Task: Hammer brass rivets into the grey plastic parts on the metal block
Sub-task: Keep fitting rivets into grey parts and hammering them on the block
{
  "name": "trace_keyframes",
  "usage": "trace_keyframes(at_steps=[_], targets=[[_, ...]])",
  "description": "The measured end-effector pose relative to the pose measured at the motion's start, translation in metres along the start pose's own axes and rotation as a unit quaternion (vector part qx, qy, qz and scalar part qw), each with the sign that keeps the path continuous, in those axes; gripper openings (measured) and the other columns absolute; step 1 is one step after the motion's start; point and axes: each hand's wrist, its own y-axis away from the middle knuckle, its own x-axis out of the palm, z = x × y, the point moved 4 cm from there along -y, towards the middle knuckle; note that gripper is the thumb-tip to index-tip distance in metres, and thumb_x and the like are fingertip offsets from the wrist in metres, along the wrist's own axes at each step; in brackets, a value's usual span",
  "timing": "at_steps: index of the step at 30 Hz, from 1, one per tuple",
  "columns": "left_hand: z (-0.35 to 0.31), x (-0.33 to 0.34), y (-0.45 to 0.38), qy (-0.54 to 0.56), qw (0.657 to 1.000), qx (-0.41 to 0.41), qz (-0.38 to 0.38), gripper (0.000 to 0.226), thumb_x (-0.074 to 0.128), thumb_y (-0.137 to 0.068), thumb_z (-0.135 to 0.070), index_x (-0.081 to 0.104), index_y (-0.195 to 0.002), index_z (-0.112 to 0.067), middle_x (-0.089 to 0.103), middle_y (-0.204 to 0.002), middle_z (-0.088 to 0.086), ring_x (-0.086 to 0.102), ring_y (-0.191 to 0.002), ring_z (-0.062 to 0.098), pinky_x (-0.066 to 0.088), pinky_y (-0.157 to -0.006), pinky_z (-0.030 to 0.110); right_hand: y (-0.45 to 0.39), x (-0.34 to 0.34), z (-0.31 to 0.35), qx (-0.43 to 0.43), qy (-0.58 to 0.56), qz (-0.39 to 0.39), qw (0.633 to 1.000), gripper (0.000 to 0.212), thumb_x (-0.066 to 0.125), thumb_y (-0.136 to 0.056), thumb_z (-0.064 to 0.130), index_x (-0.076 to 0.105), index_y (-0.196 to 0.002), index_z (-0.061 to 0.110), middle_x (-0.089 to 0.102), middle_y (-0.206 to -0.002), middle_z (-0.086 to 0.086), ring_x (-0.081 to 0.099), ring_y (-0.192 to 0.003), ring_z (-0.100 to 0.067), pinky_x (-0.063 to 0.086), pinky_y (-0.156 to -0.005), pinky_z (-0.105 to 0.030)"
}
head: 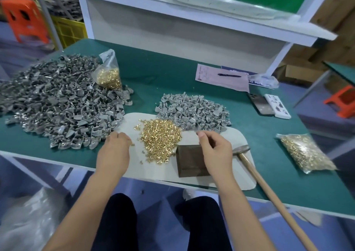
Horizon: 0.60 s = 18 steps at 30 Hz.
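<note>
A dark metal block stands on a white mat at the table's front edge, with nothing on its top. A heap of loose brass rivets lies to its left. Behind it is a small pile of grey plastic parts. My left hand is at the left edge of the rivet heap, fingers curled, with a few brass rivets at its fingertips. My right hand hovers over the block's right side, fingers loosely curled, thumb pointing at the grey pile, nothing seen in it. The hammer lies right of the block.
A large heap of grey parts covers the table's left. A bag of rivets leans on it, and another bag lies at the right. Papers with a pen, a phone and a white card sit at the back right.
</note>
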Motion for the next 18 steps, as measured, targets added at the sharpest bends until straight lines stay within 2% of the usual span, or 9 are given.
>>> trace_keyframes(at_steps=[3, 7, 9, 11, 13, 16, 18], targets=[[0.003, -0.001, -0.003, 0.041, 0.999, -0.008, -0.008, 0.007, 0.056, -0.096, -0.005, 0.063, -0.097, -0.002, 0.06, -0.097, 0.02, 0.06, -0.092, 0.04, 0.05, -0.075, 0.049, 0.0, -0.006, -0.002, 0.004, -0.039, -0.001, 0.999, 0.019, 0.064, -0.099, 0.027, 0.073, -0.089, 0.041, 0.072, -0.084, 0.018, 0.063, -0.079, 0.002, 0.046, -0.067, -0.008], [0.011, -0.005, 0.001, 0.091, 0.994, -0.047, -0.046, 0.006, 0.063, -0.096, -0.013, 0.066, -0.092, -0.01, 0.064, -0.091, 0.01, 0.059, -0.077, 0.027, 0.048, -0.07, 0.04, -0.002, -0.006, -0.004, 0.005, -0.061, 0.011, 0.998, 0.018, 0.064, -0.1, 0.027, 0.074, -0.093, 0.04, 0.072, -0.086, 0.021, 0.064, -0.083, 0.002, 0.045, -0.069, -0.007], [0.009, -0.004, 0.002, 0.046, 0.997, -0.052, -0.038, 0.012, 0.059, -0.099, -0.018, 0.064, -0.095, -0.008, 0.063, -0.097, 0.013, 0.059, -0.081, 0.029, 0.045, -0.069, 0.039, -0.002, -0.006, -0.004, 0.001, -0.065, 0.013, 0.998, 0.018, 0.064, -0.099, 0.026, 0.073, -0.094, 0.041, 0.073, -0.089, 0.022, 0.065, -0.086, 0.002, 0.045, -0.071, -0.007], [0.003, -0.005, 0.004, -0.049, 0.998, -0.046, -0.02, 0.022, 0.051, -0.103, -0.028, 0.06, -0.105, -0.009, 0.059, -0.108, 0.013, 0.059, -0.097, 0.032, 0.045, -0.074, 0.043, -0.002, -0.006, -0.005, -0.001, -0.067, 0.014, 0.998, 0.018, 0.064, -0.099, 0.026, 0.073, -0.094, 0.041, 0.073, -0.089, 0.023, 0.066, -0.087, 0.001, 0.045, -0.071, -0.008], [-0.005, -0.007, 0.007, -0.069, 0.997, -0.032, -0.012, 0.026, 0.044, -0.104, -0.032, 0.057, -0.11, -0.01, 0.056, -0.112, 0.01, 0.056, -0.102, 0.031, 0.044, -0.077, 0.045, -0.001, -0.005, -0.005, -0.001, -0.071, 0.016, 0.997, 0.018, 0.064, -0.099, 0.027, 0.074, -0.093, 0.04, 0.073, -0.089, 0.022, 0.065, -0.086, 0.001, 0.046, -0.07, -0.008], [-0.032, -0.009, 0.015, 0.08, 0.996, 0.016, -0.023, 0.02, 0.041, -0.105, -0.03, 0.054, -0.098, -0.016, 0.056, -0.096, 0.004, 0.049, -0.076, 0.015, 0.037, -0.064, 0.037, -0.002, -0.004, -0.005, -0.005, -0.076, 0.022, 0.997, 0.02, 0.065, -0.099, 0.026, 0.073, -0.09, 0.041, 0.073, -0.086, 0.019, 0.064, -0.08, 0.0, 0.047, -0.068, -0.009], [-0.064, -0.01, 0.021, 0.222, 0.973, 0.065, -0.026, 0.014, 0.046, -0.104, -0.026, 0.052, -0.092, -0.026, 0.056, -0.085, -0.006, 0.048, -0.07, 0.005, 0.037, -0.062, 0.026, -0.002, -0.004, -0.006, -0.007, -0.081, 0.028, 0.996, 0.021, 0.065, -0.099, 0.024, 0.074, -0.089, 0.04, 0.072, -0.083, 0.018, 0.063, -0.078, 0.0, 0.046, -0.067, -0.009]])
